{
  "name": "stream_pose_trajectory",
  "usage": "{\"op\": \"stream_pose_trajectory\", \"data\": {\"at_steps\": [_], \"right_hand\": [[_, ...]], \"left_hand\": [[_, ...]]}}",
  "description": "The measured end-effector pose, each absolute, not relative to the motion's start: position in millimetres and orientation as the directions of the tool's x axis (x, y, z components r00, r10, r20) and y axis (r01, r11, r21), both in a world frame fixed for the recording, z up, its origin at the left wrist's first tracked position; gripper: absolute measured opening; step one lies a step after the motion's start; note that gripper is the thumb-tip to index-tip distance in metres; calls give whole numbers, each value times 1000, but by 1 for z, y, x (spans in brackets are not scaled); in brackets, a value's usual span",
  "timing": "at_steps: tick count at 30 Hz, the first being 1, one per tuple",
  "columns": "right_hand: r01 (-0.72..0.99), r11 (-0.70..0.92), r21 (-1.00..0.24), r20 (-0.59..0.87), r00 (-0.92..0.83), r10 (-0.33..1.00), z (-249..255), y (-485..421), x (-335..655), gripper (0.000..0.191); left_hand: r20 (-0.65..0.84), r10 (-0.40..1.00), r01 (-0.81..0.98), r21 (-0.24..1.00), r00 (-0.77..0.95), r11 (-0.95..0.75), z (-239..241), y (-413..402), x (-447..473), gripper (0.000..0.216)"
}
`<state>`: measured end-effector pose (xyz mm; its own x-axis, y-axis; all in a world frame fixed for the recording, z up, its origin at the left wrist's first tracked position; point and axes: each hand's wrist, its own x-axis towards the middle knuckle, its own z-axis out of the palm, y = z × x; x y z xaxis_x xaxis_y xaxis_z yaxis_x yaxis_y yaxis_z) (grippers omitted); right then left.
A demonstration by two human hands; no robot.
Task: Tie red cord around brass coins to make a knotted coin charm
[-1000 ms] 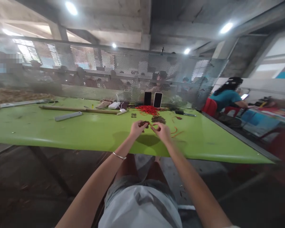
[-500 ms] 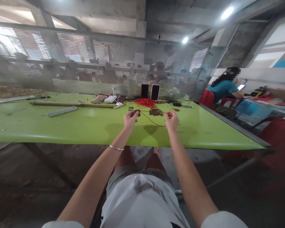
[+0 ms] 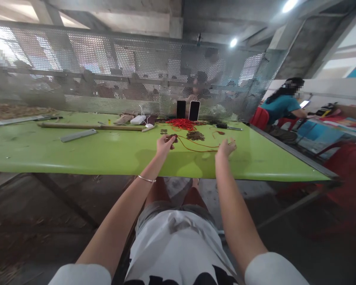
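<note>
Left fingers pinch brown discs; red cord rightward.

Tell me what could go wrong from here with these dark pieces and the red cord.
The slack red cord, its two strands running close to the pile of brown pieces, might snag or tangle. The dark pieces pinched in the left hand could slip out if the cord is tugged.

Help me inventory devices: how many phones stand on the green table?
2: a black rectangular phone and, right of it, a white-edged rectangular phone, by the grey perforated panel.
</note>
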<state>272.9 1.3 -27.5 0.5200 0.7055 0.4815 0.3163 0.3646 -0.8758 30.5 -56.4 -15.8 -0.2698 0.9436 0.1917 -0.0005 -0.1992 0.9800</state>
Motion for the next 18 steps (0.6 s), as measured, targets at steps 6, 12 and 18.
{"op": "stream_pose_trajectory", "data": {"at_steps": [6,12,18], "right_hand": [[290,520,-803,593,305,745,-24,-20,251,28],[219,635,-741,618,-150,772,-26,-40,226,33],[234,659,-715,601,-275,750,-28,-42,220,37]], "left_hand": [[133,966,-15,990,-220,-140,-20,-53,32,21],[109,979,-1,994,-169,-111,-22,-50,35,23],[131,980,41,991,-150,-126,-24,-48,36,22]]}}
